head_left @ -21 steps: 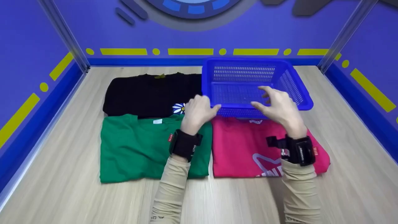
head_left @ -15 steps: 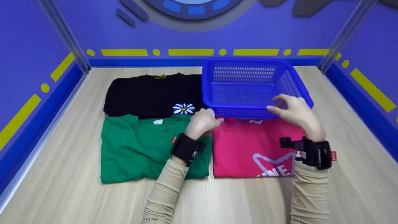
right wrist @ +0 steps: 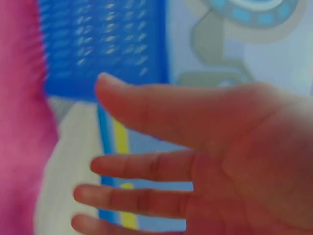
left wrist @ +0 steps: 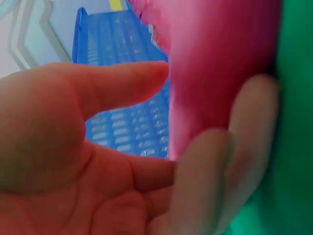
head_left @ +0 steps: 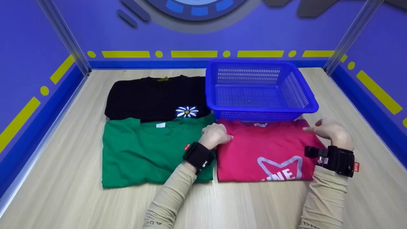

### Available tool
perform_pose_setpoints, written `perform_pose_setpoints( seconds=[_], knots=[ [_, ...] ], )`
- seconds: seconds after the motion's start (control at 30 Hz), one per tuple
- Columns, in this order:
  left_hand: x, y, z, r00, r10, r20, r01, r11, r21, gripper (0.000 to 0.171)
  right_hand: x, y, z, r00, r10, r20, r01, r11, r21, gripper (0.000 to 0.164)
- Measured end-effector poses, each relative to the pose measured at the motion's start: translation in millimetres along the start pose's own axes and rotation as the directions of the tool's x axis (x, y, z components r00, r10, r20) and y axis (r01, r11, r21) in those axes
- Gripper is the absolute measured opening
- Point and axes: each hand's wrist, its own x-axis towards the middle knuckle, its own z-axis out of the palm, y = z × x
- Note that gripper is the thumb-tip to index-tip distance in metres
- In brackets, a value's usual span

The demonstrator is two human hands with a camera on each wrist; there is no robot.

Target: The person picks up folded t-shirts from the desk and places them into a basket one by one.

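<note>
A pink T-shirt with a white star print lies folded at the front right of the table. My left hand is at its left edge, where it meets a folded green T-shirt. In the left wrist view, the fingers reach down between the pink and green cloth, and the thumb stands apart from them on the pink side. My right hand hovers by the pink T-shirt's upper right corner. Its fingers are extended with nothing between them and the thumb.
A blue perforated basket stands behind the pink T-shirt, with nothing in it. A folded black T-shirt with a daisy print lies to its left, behind the green one. Blue panels wall the table's back and sides.
Both hands have come back from the basket's front toward the pink T-shirt. The left hand has moved down to its left edge; the right hand has moved right and down to its right corner.
</note>
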Motion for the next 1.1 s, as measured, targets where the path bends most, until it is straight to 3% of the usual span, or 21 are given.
perform_pose_setpoints(
  seconds=[0.1,0.3,0.53,0.77,0.97,1.1],
  knots=[
    [1.5,1.4,3.8,0.999,0.030,0.010,-0.030,0.999,-0.023,0.036,7.6,12.8,5.4,0.999,0.013,0.051,-0.014,1.000,0.026,0.080],
    [2.8,1.5,7.0,0.998,0.058,-0.031,-0.060,0.995,-0.081,0.041,22.6,20.0,11.4,0.997,0.013,0.079,-0.017,0.999,0.051,0.045],
    [3.8,4.9,9.8,0.995,0.089,-0.045,-0.093,0.992,-0.085,0.039,21.9,20.0,14.7,0.994,0.008,0.110,-0.014,0.998,0.054,0.064],
    [7.7,6.0,10.3,0.997,0.082,0.014,-0.081,0.993,-0.080,0.023,24.7,24.6,17.9,0.981,-0.034,0.191,0.005,0.989,0.148,0.078],
    [1.2,8.8,3.7,0.994,0.113,0.013,-0.111,0.989,-0.100,0.031,16.6,24.4,14.1,0.978,-0.102,0.179,0.082,0.989,0.120,0.074],
    [-1.6,10.5,0.6,0.985,0.173,-0.003,-0.172,0.977,-0.124,0.035,6.0,22.9,8.1,0.973,-0.139,0.184,0.121,0.987,0.103,0.084]
  ],
)
